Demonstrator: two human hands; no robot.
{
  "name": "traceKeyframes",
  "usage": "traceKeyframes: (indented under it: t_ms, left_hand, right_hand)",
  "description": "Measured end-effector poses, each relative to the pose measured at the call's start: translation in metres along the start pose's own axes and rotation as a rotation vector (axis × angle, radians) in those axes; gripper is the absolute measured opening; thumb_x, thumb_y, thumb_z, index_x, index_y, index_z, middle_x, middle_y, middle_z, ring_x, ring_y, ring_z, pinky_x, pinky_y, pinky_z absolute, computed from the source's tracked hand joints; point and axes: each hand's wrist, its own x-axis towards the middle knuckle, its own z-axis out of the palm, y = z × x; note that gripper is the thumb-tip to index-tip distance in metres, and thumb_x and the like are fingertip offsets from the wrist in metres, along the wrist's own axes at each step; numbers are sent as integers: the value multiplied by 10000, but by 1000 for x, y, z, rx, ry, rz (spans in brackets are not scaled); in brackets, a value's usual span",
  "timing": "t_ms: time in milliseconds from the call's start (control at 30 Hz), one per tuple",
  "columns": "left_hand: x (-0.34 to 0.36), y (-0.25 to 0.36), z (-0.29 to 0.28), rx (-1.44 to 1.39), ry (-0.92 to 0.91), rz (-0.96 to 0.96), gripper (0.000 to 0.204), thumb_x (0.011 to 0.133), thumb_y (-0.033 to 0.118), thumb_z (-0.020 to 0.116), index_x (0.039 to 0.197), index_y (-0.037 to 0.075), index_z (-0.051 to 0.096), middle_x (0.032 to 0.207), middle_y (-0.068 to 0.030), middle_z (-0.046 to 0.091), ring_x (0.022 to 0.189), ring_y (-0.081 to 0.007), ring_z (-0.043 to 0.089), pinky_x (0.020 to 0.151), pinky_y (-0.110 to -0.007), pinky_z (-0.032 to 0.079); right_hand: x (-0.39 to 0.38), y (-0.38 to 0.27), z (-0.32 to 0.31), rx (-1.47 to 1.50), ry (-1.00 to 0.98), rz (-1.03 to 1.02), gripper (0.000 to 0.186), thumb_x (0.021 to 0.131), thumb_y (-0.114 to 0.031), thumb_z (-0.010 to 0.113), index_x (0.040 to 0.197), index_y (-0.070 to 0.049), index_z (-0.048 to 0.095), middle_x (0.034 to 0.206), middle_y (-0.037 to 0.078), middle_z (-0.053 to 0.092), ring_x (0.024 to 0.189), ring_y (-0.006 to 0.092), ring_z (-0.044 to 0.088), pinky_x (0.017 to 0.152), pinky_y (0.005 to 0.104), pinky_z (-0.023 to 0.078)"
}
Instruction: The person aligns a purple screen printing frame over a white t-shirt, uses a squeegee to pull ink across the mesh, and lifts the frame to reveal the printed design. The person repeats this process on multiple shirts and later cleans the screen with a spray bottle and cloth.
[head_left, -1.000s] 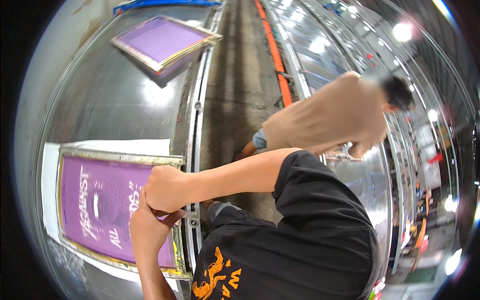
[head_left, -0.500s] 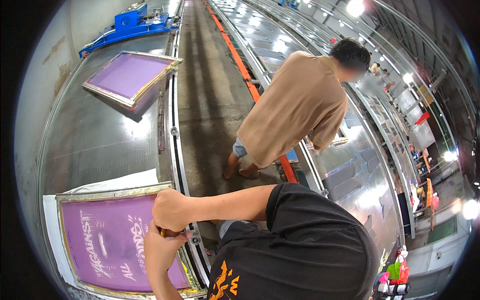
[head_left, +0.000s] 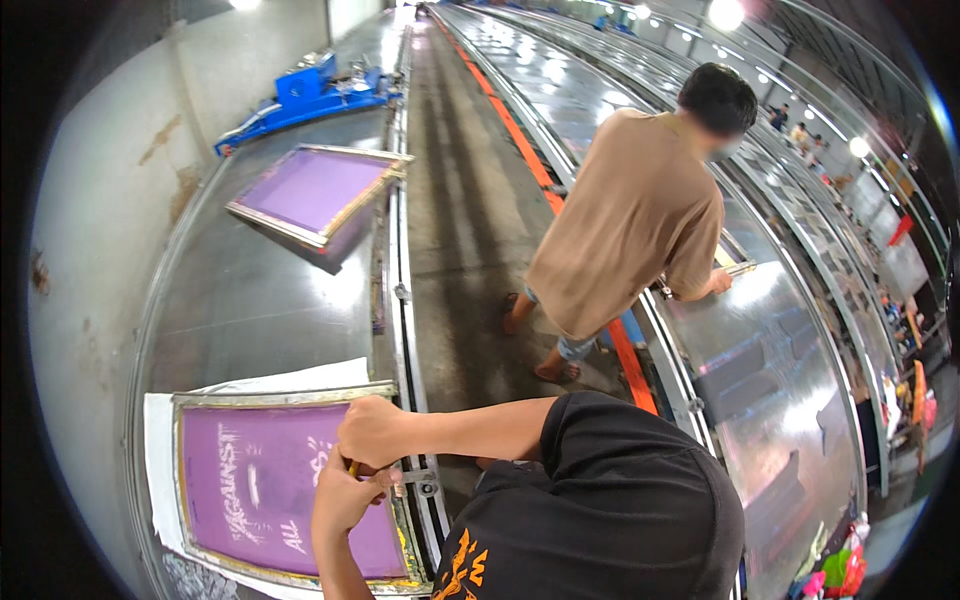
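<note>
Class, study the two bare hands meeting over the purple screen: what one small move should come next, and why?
Probably ease the curled right hand slightly off the left hand: they overlap, hiding most of a small yellow item between them, and together they cover part of the purple screen.

On the far left, a blue wheeled-looking machine (head_left: 300, 105) stands across a long dark printing table (head_left: 290, 345), and nearer on that table a purple-meshed screen frame (head_left: 305, 190) lies aslant, one corner reaching the table's metal edge rail (head_left: 403, 320). A stained pale wall (head_left: 100, 230) runs along the left. In the concrete aisle (head_left: 450, 260), beside an orange rail (head_left: 505, 120), a person in a tan shirt (head_left: 640, 220) faces the glossy table (head_left: 785, 350) on the right. Bright lamps (head_left: 725, 14) hang far right.
</note>
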Motion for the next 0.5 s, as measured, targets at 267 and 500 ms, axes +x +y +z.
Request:
traceKeyframes:
  t_ms: [267,500]
  left_hand:
    - [-40,-109,-18,-619,388,287,710,1054,576,394,1443,-11,485,1379,-172,577,1205,-259,584,1031,-407,470]
    - [-70,-326,85,86,600,102,647,951,385,695,1364,-90,545,1413,-272,564,1319,-398,537,1114,-456,409]
  right_hand:
    - [22,-13,-24,111,-18,-182,205,669,-345,750,640,-145,712,647,53,650,653,299,683,584,434,527]
    - [15,-9,-83,204,-60,-155,426,874,-522,694,814,-103,743,752,78,666,711,306,689,621,429,529]
